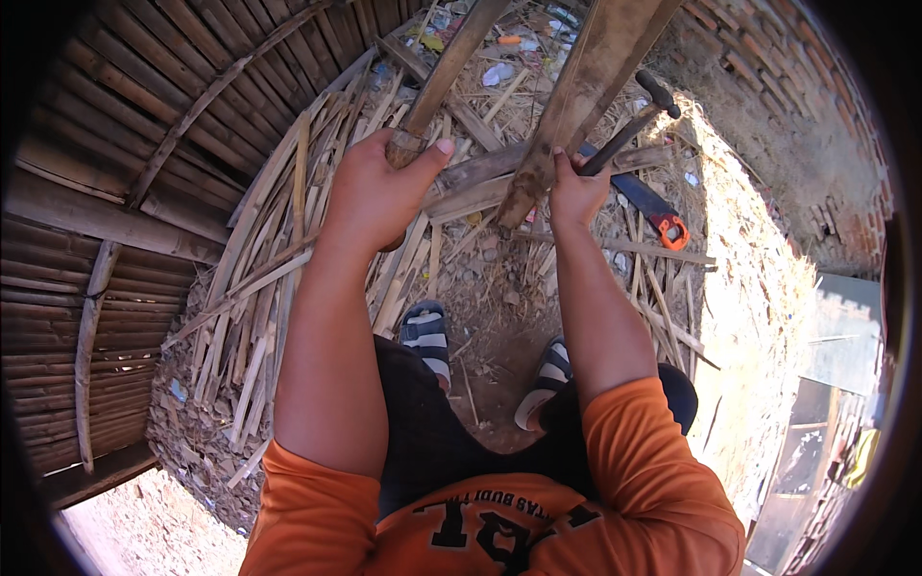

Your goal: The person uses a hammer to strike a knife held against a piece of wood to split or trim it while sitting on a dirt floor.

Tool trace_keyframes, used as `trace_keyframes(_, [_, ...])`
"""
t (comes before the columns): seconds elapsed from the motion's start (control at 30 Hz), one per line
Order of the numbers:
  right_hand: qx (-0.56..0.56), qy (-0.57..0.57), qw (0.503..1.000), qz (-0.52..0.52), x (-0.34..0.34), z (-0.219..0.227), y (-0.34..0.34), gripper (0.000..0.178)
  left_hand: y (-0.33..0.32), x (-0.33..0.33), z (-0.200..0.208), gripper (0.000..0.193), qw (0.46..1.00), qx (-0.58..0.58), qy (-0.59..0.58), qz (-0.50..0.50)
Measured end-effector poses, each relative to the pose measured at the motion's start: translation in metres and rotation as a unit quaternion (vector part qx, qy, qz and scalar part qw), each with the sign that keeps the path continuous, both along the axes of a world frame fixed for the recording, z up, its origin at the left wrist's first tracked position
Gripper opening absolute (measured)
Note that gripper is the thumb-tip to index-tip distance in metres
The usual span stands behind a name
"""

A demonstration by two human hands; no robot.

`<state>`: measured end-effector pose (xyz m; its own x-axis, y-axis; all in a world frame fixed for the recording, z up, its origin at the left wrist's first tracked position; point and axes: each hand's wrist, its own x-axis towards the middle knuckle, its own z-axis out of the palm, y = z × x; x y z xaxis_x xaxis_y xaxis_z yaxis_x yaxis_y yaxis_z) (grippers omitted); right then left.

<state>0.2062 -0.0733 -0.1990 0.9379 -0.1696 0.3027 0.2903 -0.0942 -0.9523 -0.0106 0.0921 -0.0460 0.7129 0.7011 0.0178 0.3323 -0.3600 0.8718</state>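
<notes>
The narrow beam (449,82) is gripped by the curled fingers of the left hand (384,187) near the slats (254,288), and the hammer (624,137) by those of the right hand (579,195) beside the wide board (569,101), apparently a positioning step, with a steady hold called for next.

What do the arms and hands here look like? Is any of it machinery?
No machinery or cables show: these are a person's own arms. The left hand and right hand are ungloved, with no watch or bracelet visible; some fingers are hidden. Both forearms are bare. The left sleeve and right sleeve are short, loose and orange.
</notes>
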Motion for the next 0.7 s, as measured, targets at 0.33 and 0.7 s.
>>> trace_keyframes(0.33, [0.042,0.025,0.999,-0.010,-0.023,0.003,0.000,0.040,-0.040,-0.003,0.036,0.047,0.998,0.054,-0.022,0.009])
trace_keyframes(0.7, [-0.036,0.054,0.998,-0.024,-0.066,0.026,0.014,0.027,-0.066,-0.047,0.097,0.049,0.969,0.072,-0.225,0.073])
